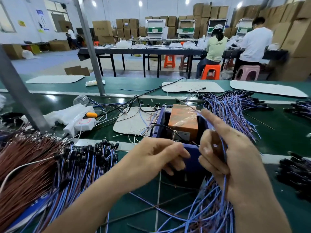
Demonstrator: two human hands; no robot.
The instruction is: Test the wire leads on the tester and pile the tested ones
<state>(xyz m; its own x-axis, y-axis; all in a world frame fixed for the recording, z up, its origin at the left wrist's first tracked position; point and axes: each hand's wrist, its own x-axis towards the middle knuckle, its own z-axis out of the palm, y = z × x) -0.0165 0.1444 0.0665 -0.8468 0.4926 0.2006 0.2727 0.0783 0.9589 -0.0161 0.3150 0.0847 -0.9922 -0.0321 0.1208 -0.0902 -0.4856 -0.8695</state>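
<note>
The tester (183,121) is an orange-brown block wrapped in clear tape, seated in a dark blue bin (161,125) at the middle of the bench. My left hand (156,155) hovers in front of the bin with thumb and fingers pinched together on a thin wire end. My right hand (223,153) is just right of it, fingers curled round a bundle of blue and brown wire leads (210,207) that hang below it, index finger pointing up. A large pile of leads (232,108) fans out at the right behind the bin.
A big heap of brown and blue leads with black connectors (50,165) fills the left front. A white power strip (80,123) and a white mat (133,121) lie left of the bin. A grey post (18,91) rises at the left. People work at far tables.
</note>
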